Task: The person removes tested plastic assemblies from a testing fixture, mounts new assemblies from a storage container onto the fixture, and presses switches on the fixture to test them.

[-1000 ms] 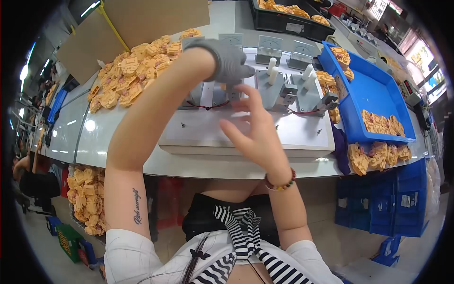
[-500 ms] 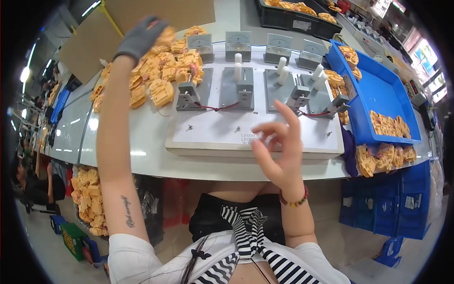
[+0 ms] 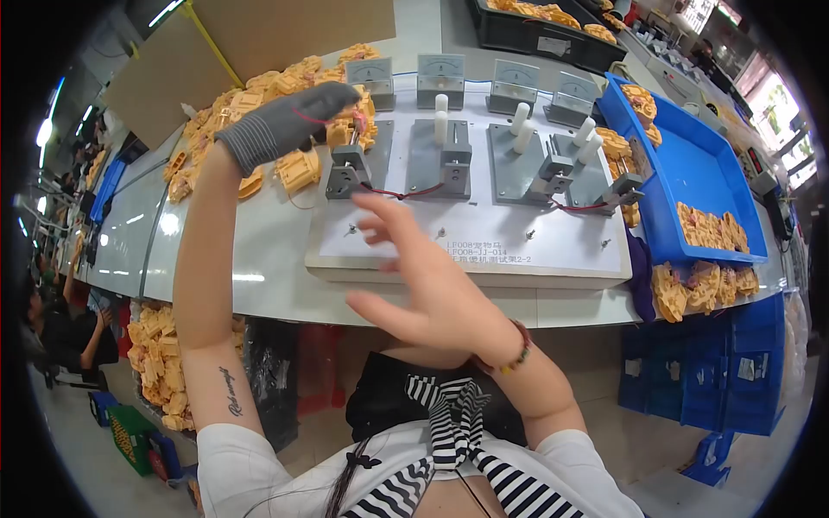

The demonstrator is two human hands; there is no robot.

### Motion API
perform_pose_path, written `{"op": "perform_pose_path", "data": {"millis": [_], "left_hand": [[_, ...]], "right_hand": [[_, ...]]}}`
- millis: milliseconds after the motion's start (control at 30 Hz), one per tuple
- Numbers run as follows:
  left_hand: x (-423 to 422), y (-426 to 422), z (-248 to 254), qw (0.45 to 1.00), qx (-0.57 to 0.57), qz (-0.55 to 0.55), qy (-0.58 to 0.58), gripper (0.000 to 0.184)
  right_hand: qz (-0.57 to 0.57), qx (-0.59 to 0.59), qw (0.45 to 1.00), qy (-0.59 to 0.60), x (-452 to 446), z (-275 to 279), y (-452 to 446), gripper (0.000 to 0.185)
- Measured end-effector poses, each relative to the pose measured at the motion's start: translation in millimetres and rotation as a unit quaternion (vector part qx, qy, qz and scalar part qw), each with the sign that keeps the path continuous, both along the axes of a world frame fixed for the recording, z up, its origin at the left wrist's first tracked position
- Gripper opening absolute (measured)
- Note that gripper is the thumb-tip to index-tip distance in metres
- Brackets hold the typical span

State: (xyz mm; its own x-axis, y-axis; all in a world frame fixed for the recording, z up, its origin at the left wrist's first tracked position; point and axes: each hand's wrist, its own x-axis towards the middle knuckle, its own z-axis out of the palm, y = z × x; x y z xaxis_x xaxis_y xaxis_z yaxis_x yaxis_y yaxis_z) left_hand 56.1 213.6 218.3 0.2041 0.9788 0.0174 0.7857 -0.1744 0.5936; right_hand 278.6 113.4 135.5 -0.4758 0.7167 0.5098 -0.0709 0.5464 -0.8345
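Observation:
My left hand (image 3: 289, 128), in a grey glove, is closed at an orange plastic part (image 3: 361, 123) by the leftmost grey fixture (image 3: 344, 177). A thin red wire crosses the glove, and the fingertips are partly hidden. My bare right hand (image 3: 432, 289) is open and empty, slightly blurred, over the front of the white board (image 3: 570, 259). Three more fixtures, with white pegs (image 3: 440, 125), stand to the right on the board. Behind them is a row of grey analog meters (image 3: 440, 79).
An orange part pile (image 3: 207, 142) covers the left of the table. On the right is a blue tray (image 3: 691, 168) with orange parts; more lie beside it. A black crate (image 3: 553, 39) stands behind. Cardboard (image 3: 155, 91) rises at the back left.
My left hand went from the fixtures to the pile, then came back right and lower to the leftmost fixture. My right hand dropped toward the front edge, then swung left.

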Motion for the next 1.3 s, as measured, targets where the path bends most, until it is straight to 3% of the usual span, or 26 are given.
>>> {"op": "perform_pose_path", "data": {"millis": [33,167,233,367,400,467,700,800,867,900,967,1000,1100,1133,1233,1300], "left_hand": [[10.6,-6.4,7.3,0.998,-0.049,-0.032,0.018,0.043],[17.3,2.7,0.7,0.995,-0.043,0.002,0.095,0.042],[28.6,-3.7,6.1,0.988,-0.058,0.039,0.134,0.040],[15.9,17.4,-19.9,0.993,0.040,-0.036,0.102,0.035],[17.4,21.0,-18.9,0.996,0.007,-0.024,0.088,0.033],[14.5,21.6,-23.9,0.996,0.044,-0.022,0.071,0.032],[4.8,24.6,-12.9,0.938,0.336,0.081,0.037,0.027],[-73.4,72.3,-8.2,0.896,0.435,0.074,-0.041,0.026],[-146.9,98.7,-37.0,0.933,0.319,0.100,-0.134,0.029],[-171.8,102.1,-55.9,0.943,0.234,0.179,-0.156,0.031],[-200.6,95.1,-106.7,0.944,0.200,0.233,-0.118,0.034],[-208.0,86.0,-126.0,0.942,0.254,0.211,-0.059,0.035],[-212.5,63.5,-129.5,0.924,0.235,0.275,0.122,0.038],[-203.8,53.6,-127.5,0.843,0.269,0.359,0.297,0.042],[-190.8,30.2,-100.0,0.835,0.391,0.316,0.226,0.044],[-149.3,3.3,-81.7,0.859,0.423,0.229,0.173,0.044]], "right_hand": [[-0.013,-0.001,1.000,0.017,-15.5,0.1,7.2,0.063],[-0.050,-0.023,0.998,-0.009,-50.9,-2.6,36.1,0.061],[-0.112,0.038,0.992,-0.048,-52.0,-7.9,34.9,0.059],[-0.166,0.059,0.983,-0.048,-50.7,-13.0,31.4,0.053],[-0.161,0.076,0.984,-0.009,-54.0,-15.3,33.7,0.052],[-0.147,0.110,0.981,0.065,-58.3,-19.8,38.2,0.049],[-0.128,0.107,0.986,0.026,-52.1,-17.3,35.4,0.051],[-0.129,0.100,0.985,0.060,-43.0,-21.4,21.4,0.054],[-0.100,0.061,0.993,0.032,-11.9,-18.3,2.3,0.056],[-0.085,0.041,0.995,0.016,6.1,-16.5,-7.9,0.055],[-0.086,0.028,0.996,0.010,40.5,-19.1,-22.7,0.053],[-0.101,0.035,0.994,0.018,55.6,-21.8,-26.3,0.051],[-0.190,0.010,0.981,0.050,90.5,-24.0,-34.2,0.041],[-0.220,0.034,0.974,0.050,100.3,-27.7,-35.0,0.040],[-0.302,0.065,0.949,0.068,123.8,-37.9,-37.9,0.035],[-0.353,0.078,0.929,0.075,134.7,-41.2,-39.4,0.033]]}}
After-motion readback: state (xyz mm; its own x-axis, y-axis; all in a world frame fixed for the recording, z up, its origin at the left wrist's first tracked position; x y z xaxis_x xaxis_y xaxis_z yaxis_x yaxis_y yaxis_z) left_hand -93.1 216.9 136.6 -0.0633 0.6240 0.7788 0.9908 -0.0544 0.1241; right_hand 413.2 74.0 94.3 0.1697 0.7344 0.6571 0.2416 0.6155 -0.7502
